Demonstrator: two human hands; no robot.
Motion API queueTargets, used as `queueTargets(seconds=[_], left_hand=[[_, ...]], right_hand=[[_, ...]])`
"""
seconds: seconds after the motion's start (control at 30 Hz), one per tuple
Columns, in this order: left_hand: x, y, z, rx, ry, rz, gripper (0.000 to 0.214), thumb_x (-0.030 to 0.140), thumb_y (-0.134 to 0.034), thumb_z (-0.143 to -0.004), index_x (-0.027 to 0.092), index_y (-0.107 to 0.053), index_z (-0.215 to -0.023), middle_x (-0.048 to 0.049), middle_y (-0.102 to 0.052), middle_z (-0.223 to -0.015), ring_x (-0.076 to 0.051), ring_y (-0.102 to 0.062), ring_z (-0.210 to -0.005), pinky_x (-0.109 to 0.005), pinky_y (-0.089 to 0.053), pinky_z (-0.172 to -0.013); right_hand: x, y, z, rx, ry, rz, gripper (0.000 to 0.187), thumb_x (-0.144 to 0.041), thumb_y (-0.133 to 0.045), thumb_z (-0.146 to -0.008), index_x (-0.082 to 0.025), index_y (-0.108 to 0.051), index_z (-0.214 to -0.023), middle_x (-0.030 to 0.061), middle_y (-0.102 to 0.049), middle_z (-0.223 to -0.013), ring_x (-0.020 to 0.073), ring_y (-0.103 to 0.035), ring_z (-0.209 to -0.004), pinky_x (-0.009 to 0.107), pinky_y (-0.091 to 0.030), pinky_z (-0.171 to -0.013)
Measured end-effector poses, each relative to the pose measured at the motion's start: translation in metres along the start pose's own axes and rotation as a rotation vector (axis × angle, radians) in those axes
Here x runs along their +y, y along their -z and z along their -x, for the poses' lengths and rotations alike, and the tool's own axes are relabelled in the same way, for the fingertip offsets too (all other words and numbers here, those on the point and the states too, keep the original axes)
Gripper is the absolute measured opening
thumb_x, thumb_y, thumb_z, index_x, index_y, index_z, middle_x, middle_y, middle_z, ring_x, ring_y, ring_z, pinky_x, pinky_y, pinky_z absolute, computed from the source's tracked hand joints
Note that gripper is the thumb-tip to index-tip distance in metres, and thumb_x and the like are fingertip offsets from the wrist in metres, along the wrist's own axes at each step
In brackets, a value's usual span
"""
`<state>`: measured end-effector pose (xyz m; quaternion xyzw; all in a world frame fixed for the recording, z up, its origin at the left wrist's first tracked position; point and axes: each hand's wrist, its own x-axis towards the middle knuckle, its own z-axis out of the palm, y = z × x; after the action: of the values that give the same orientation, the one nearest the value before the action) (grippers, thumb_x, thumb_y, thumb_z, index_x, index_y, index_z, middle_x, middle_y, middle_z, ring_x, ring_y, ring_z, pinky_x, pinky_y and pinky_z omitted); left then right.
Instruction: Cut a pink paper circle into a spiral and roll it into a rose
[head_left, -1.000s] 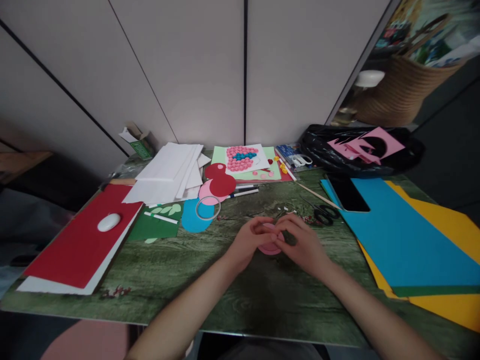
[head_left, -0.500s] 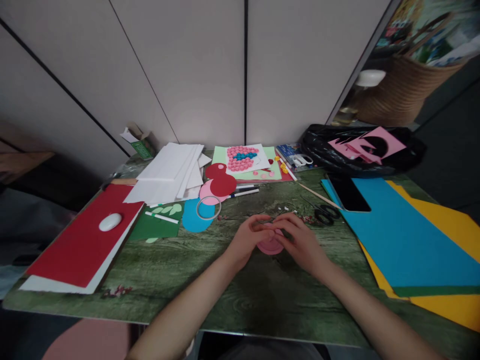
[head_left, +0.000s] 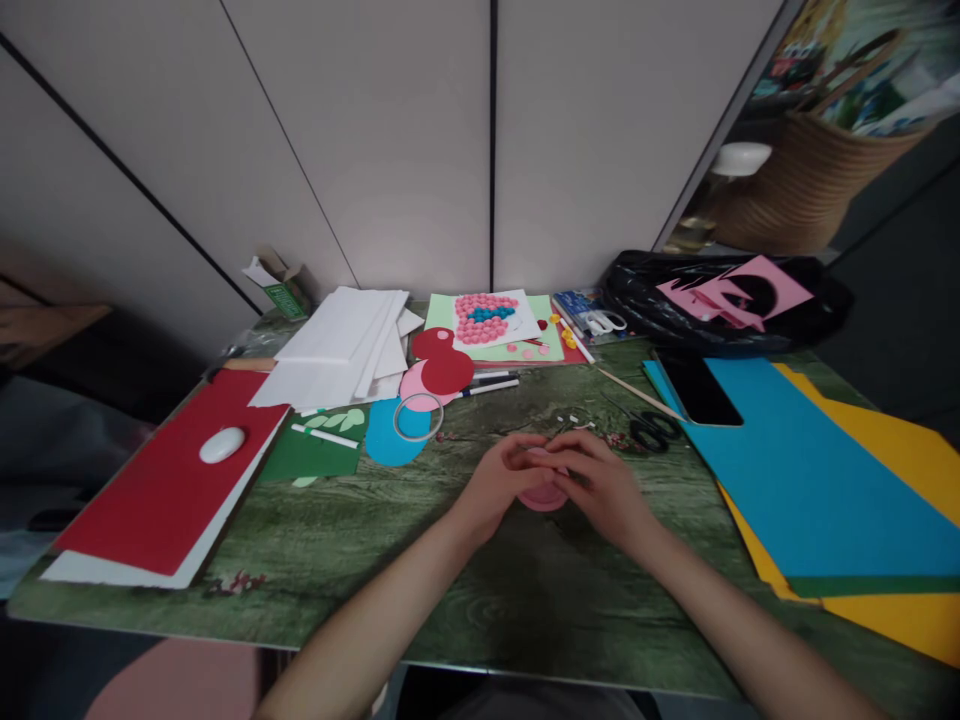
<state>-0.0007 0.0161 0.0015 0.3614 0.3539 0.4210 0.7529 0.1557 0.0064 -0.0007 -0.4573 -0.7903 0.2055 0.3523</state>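
Above the middle of the table, a round piece of pink paper (head_left: 543, 497) is pinched between both my hands. My left hand (head_left: 501, 483) grips its left and upper side, thumb laid across it. On the other side my right hand (head_left: 600, 482) has its fingertips closed on the upper right of the paper. The fingers of both hands meet and hide the paper's far edge. Black-handled scissors (head_left: 654, 429) lie just beyond my right hand, with small paper scraps (head_left: 574, 420) beside them.
Left are white sheets (head_left: 330, 345), red paper (head_left: 165, 480) with a white mouse (head_left: 222, 444), and a grey ring (head_left: 418, 416) on coloured circles. Behind lies a pink-and-blue dotted picture (head_left: 491, 318). Right are a phone (head_left: 697, 388), blue sheets (head_left: 810, 480) and a black bag (head_left: 630, 300).
My fingers have shifted slightly on the pink paper, with the left hand's fingers drawn a little closer over it. The things on the table lie as before.
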Motion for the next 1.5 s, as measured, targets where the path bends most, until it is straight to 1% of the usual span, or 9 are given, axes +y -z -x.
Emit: queueTargets(seconds=[0.13,0.23,0.57,0.7,0.83,1.07,1.23,1.4,1.5], left_hand=[[0.000,-0.001,0.002,-0.039,0.017,-0.017,0.042,0.015,-0.074,-0.057,0.016,-0.059,-0.096,-0.0037,-0.065,-0.082,-0.014,-0.059,-0.077,-0.028,-0.042,-0.075],[-0.001,0.000,0.002,-0.049,0.031,-0.032,0.042,0.016,-0.075,-0.055,0.015,-0.059,-0.094,-0.0038,-0.065,-0.081,-0.014,-0.059,-0.075,-0.028,-0.044,-0.071],[-0.003,-0.002,0.003,-0.111,0.091,-0.043,0.042,0.017,-0.074,-0.058,0.014,-0.058,-0.096,-0.0044,-0.061,-0.083,-0.013,-0.057,-0.074,-0.027,-0.048,-0.066],[-0.003,-0.001,0.001,-0.078,0.064,0.009,0.042,0.015,-0.073,-0.058,0.014,-0.057,-0.098,-0.0041,-0.062,-0.080,-0.013,-0.058,-0.072,-0.025,-0.046,-0.063],[0.000,0.001,0.000,-0.038,0.016,0.068,0.042,0.012,-0.072,-0.059,0.014,-0.057,-0.098,-0.0021,-0.064,-0.076,-0.011,-0.059,-0.070,-0.024,-0.044,-0.067],[0.003,0.002,0.000,-0.028,0.001,0.082,0.043,0.012,-0.072,-0.060,0.014,-0.056,-0.100,-0.0026,-0.065,-0.077,-0.011,-0.060,-0.071,-0.024,-0.043,-0.069],[0.001,0.003,0.001,-0.030,-0.002,0.053,0.045,0.014,-0.071,-0.062,0.015,-0.055,-0.103,-0.0041,-0.066,-0.080,-0.012,-0.060,-0.073,-0.026,-0.042,-0.072],[0.003,0.003,0.001,-0.021,-0.026,0.009,0.046,0.015,-0.072,-0.060,0.015,-0.055,-0.103,-0.0036,-0.065,-0.082,-0.011,-0.059,-0.072,-0.025,-0.042,-0.071],[0.003,0.002,0.001,-0.017,-0.023,0.016,0.045,0.015,-0.072,-0.061,0.015,-0.055,-0.103,-0.0037,-0.065,-0.082,-0.011,-0.059,-0.073,-0.025,-0.042,-0.072]], right_hand=[[-0.003,0.002,-0.001,0.022,-0.039,-0.045,0.009,-0.015,-0.060,-0.075,-0.023,-0.063,-0.078,0.0038,-0.056,-0.092,0.0190,-0.053,-0.089,0.035,-0.043,-0.077],[-0.006,0.002,-0.002,0.039,-0.064,-0.073,0.010,-0.011,-0.061,-0.072,-0.020,-0.058,-0.066,0.0027,-0.055,-0.086,0.0182,-0.054,-0.085,0.033,-0.042,-0.074],[-0.010,0.000,-0.003,0.063,-0.087,-0.107,0.021,-0.003,-0.059,-0.062,-0.019,-0.046,-0.059,-0.0002,-0.050,-0.075,0.0156,-0.050,-0.074,0.028,-0.040,-0.065],[-0.013,0.003,-0.004,0.046,-0.080,-0.088,0.017,-0.006,-0.060,-0.066,-0.019,-0.050,-0.063,0.0005,-0.052,-0.078,0.0164,-0.051,-0.078,0.029,-0.041,-0.069],[-0.013,0.007,-0.004,0.046,-0.069,-0.066,0.010,-0.013,-0.060,-0.073,-0.021,-0.058,-0.078,0.0022,-0.054,-0.084,0.0172,-0.052,-0.083,0.030,-0.042,-0.072],[-0.006,0.007,-0.001,0.052,-0.023,-0.046,0.015,-0.014,-0.058,-0.077,-0.021,-0.062,-0.089,0.0042,-0.055,-0.090,0.0176,-0.053,-0.088,0.030,-0.045,-0.075],[-0.007,0.007,-0.001,0.008,0.029,-0.074,0.023,-0.017,-0.052,-0.082,-0.025,-0.063,-0.101,0.0044,-0.056,-0.094,0.0165,-0.054,-0.090,0.030,-0.047,-0.077],[-0.012,0.008,-0.003,-0.093,0.050,-0.052,0.030,-0.017,-0.044,-0.087,-0.027,-0.058,-0.112,0.0060,-0.056,-0.105,0.0177,-0.053,-0.099,0.032,-0.046,-0.084],[-0.012,0.008,-0.003,-0.079,0.044,-0.033,0.029,-0.017,-0.044,-0.086,-0.026,-0.059,-0.110,0.0061,-0.056,-0.103,0.0177,-0.053,-0.099,0.032,-0.046,-0.084]])
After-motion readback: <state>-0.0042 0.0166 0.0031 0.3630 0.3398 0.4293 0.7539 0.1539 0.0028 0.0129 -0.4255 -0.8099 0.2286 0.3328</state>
